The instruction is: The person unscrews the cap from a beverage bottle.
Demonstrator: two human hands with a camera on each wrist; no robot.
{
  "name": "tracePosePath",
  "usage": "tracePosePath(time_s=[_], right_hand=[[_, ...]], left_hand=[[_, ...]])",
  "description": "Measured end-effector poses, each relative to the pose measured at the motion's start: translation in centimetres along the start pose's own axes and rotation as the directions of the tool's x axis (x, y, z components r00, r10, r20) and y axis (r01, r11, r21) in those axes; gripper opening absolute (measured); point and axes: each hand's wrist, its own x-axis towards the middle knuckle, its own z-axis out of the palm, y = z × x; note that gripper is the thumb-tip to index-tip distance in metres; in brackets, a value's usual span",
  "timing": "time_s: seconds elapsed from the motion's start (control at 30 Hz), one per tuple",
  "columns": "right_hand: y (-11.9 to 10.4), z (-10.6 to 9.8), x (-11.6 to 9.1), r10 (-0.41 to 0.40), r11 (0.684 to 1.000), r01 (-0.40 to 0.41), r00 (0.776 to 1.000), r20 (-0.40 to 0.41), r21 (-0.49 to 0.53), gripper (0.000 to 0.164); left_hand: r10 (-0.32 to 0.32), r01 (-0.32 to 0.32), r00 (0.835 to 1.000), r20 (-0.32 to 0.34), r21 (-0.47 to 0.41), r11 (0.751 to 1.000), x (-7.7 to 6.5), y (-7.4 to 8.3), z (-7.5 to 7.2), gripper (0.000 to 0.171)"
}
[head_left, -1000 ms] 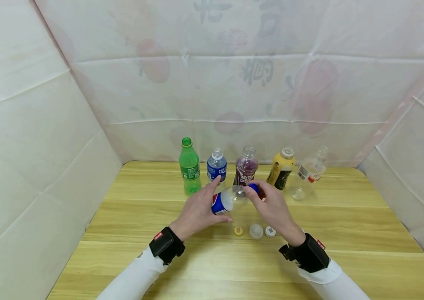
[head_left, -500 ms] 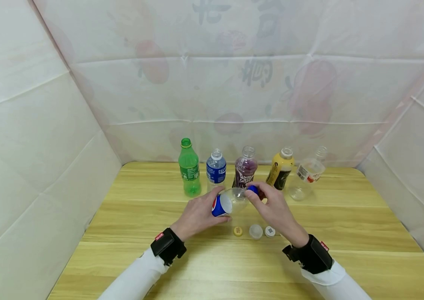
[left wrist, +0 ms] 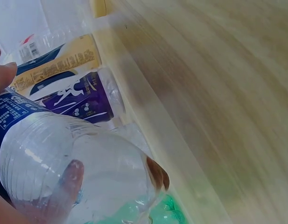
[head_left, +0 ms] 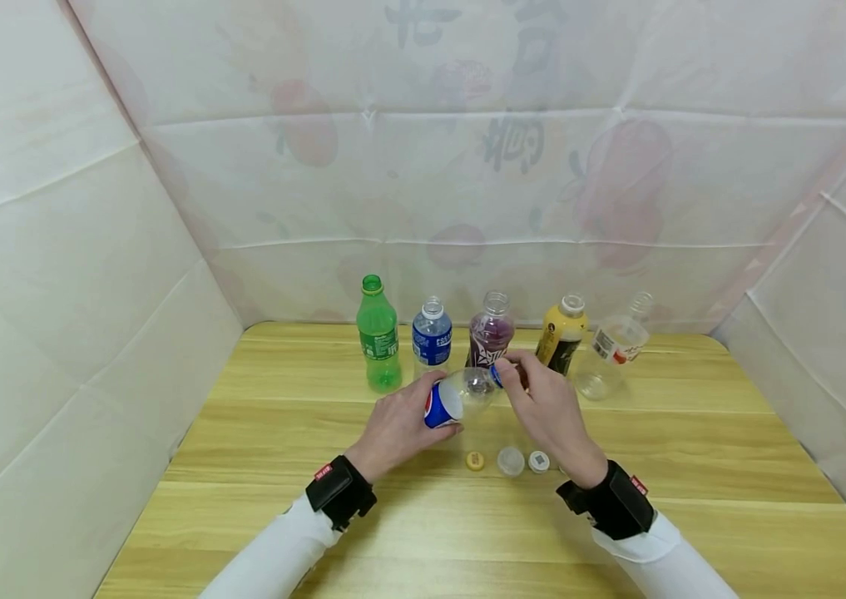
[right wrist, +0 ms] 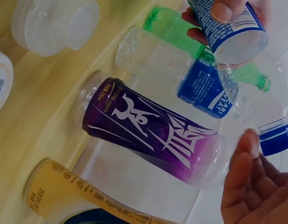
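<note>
My left hand [head_left: 398,423] grips a clear plastic Pepsi bottle [head_left: 443,404] around its blue label, holding it tilted above the table with the neck toward the right. A little brown liquid [left wrist: 157,173] shows at its base in the left wrist view. The blue bottle cap [right wrist: 276,138] sits at the neck. Beside that cap is my right hand [head_left: 548,409], its thumb and fingers loosely bent. In the right wrist view they lie along one side of the cap, whose face stays uncovered; whether a fingertip touches it is hard to see.
Behind stand uncapped bottles: green [head_left: 379,337], blue-labelled [head_left: 432,337], purple [head_left: 491,333], yellow [head_left: 561,333] and clear [head_left: 612,353]. A yellow cap [head_left: 475,461], a translucent cap [head_left: 511,462] and a white cap [head_left: 539,462] lie on the wooden table [head_left: 423,532]. Cloth walls surround it.
The right fingers have shifted off the blue cap, which they covered more before, and the right wrist has turned. The left hand keeps its grip on the Pepsi bottle, which has moved slightly.
</note>
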Motion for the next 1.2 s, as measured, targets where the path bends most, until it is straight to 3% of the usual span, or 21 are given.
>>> tracePosePath(time_s=[0.2, 0.4, 0.93, 1.2], right_hand=[[0.1, 0.4, 0.4, -0.105, 0.994, 0.105, 0.992, -0.069, -0.007, 0.017], [0.1, 0.2, 0.4, -0.132, 0.988, 0.132, 0.991, -0.009, 0.084, 0.01], [0.2, -0.6, 0.3, -0.237, 0.953, 0.235, 0.971, -0.014, 0.193, 0.012], [0.3, -0.8, 0.3, -0.277, 0.939, 0.275, 0.961, -0.02, 0.207, 0.018]], left_hand=[[0.012, -0.012, 1.0, -0.022, 0.006, 1.0, -0.1, -0.1, 0.1, 0.077], [0.04, -0.04, 0.998, -0.048, 0.017, 0.999, -0.3, -0.1, 0.1, 0.072], [0.044, -0.047, 0.998, -0.049, -0.045, 0.998, -0.5, 0.8, -0.2, 0.07], [0.03, -0.03, 1.0, -0.005, -0.121, 0.992, -0.5, 1.1, -0.4, 0.071]])
